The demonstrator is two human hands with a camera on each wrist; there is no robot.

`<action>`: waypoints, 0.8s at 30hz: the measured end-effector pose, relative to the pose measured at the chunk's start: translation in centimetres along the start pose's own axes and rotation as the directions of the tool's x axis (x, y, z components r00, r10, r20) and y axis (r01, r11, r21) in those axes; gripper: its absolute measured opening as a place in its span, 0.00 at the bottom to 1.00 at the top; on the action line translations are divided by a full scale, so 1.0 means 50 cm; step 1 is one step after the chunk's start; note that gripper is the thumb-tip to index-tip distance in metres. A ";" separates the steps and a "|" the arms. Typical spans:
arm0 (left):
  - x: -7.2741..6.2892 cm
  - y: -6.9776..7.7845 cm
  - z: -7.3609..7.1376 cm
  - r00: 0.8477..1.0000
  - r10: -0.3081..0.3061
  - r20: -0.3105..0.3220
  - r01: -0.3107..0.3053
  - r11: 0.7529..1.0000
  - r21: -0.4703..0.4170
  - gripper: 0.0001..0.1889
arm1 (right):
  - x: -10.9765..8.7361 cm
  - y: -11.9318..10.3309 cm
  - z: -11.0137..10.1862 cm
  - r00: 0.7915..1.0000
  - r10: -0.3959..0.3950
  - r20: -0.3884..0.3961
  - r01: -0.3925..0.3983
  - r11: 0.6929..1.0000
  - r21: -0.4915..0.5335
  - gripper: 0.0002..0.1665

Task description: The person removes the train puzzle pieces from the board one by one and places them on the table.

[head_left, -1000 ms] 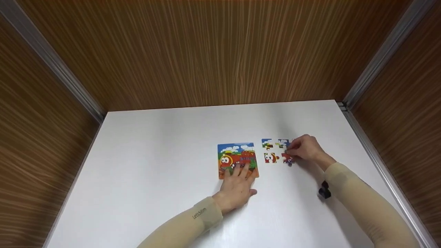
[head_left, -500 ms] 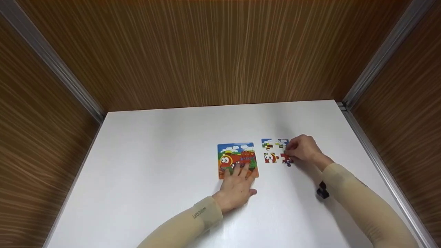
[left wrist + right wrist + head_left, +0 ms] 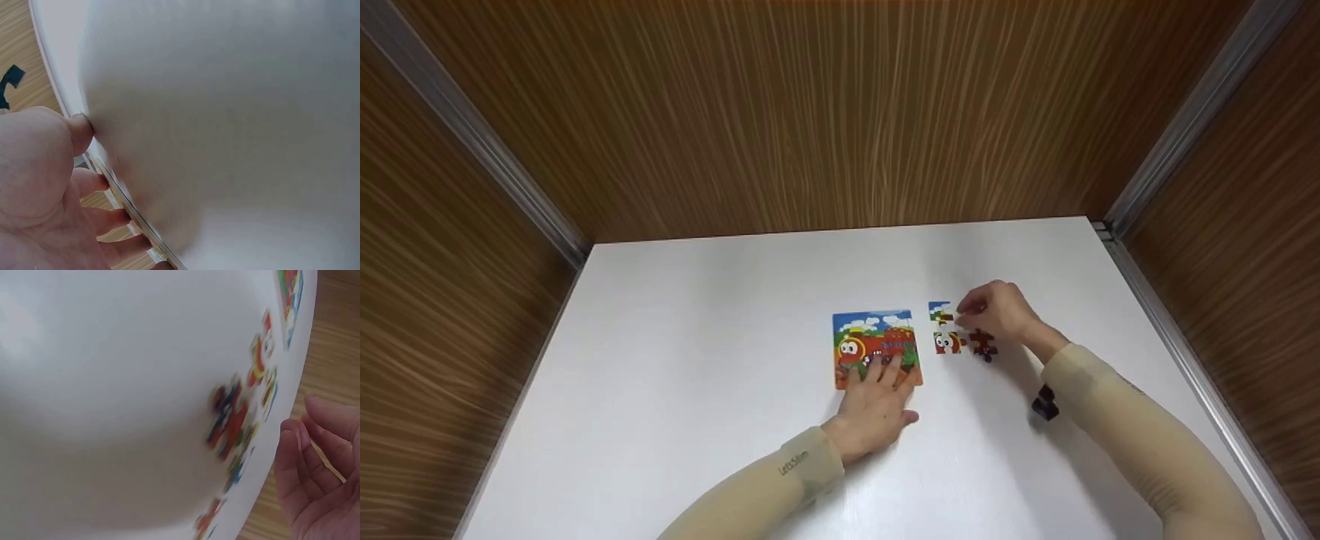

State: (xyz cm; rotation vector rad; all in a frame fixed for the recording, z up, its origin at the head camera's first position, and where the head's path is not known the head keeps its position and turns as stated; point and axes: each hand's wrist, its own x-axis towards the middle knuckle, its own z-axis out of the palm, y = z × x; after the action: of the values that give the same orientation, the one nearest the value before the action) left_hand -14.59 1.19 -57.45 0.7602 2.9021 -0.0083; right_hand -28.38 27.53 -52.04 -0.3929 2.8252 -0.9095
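Observation:
My left hand (image 3: 872, 418) lies flat with fingers spread over the lower part of a square picture card (image 3: 874, 330) of a red cartoon train. In the left wrist view its fingertips rest along the card's edge. To the right of the card lie several jigsaw pieces: a sky piece (image 3: 940, 310), a piece with the train's face (image 3: 945, 343) and a red piece (image 3: 982, 343). Above them hovers my right hand (image 3: 997, 311), fingers loosely bent with nothing visible between them. It hides other pieces, though the right wrist view shows a cloud piece (image 3: 239, 467) and another red piece (image 3: 208, 517).
The pieces and card lie on a white table (image 3: 697, 360). Wood-grain panels (image 3: 840, 112) stand behind it and at both sides, with metal rails (image 3: 1207, 120) in the corners. A small black device (image 3: 1045, 403) sits under the right wrist.
My right hand has let go of the pieces' right side, risen a little and moved left towards the upper pieces. The left hand and the card have stayed put.

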 end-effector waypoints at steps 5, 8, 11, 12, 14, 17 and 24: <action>0.001 -0.001 0.001 1.000 0.005 -0.011 -0.005 1.000 0.019 0.36 | 0.011 -0.033 0.017 0.998 -0.045 0.033 0.045 0.999 0.010 0.12; 0.001 0.000 0.000 1.000 0.005 -0.010 -0.005 1.000 0.024 0.36 | 0.017 -0.049 0.028 0.997 -0.055 0.062 0.054 0.998 0.015 0.14; 0.001 0.001 0.001 1.000 0.004 -0.005 -0.003 0.999 0.038 0.36 | 0.023 -0.063 0.041 0.994 -0.058 0.094 0.056 0.998 0.027 0.16; 0.001 0.001 0.002 1.000 0.003 -0.002 -0.003 0.999 0.042 0.36 | 0.026 -0.067 0.046 0.993 -0.057 0.104 0.055 0.998 0.029 0.16; 0.001 0.001 0.002 1.000 0.002 0.005 -0.003 0.999 0.048 0.36 | 0.030 -0.073 0.055 0.991 -0.058 0.124 0.055 0.998 0.030 0.18; 0.000 0.001 0.002 1.000 0.001 0.017 -0.002 0.999 0.046 0.37 | 0.035 -0.083 0.069 0.986 -0.061 0.153 0.056 0.998 0.035 0.19; 0.000 0.002 0.000 1.000 -0.007 0.027 0.006 0.999 0.043 0.37 | 0.050 -0.095 0.093 0.969 -0.070 0.238 0.057 0.997 0.059 0.21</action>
State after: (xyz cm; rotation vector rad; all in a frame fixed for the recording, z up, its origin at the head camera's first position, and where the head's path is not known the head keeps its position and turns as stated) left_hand -14.56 1.29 -57.47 0.7521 2.8874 -0.0804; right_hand -28.80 20.54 -53.15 -0.5494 2.5777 -0.8800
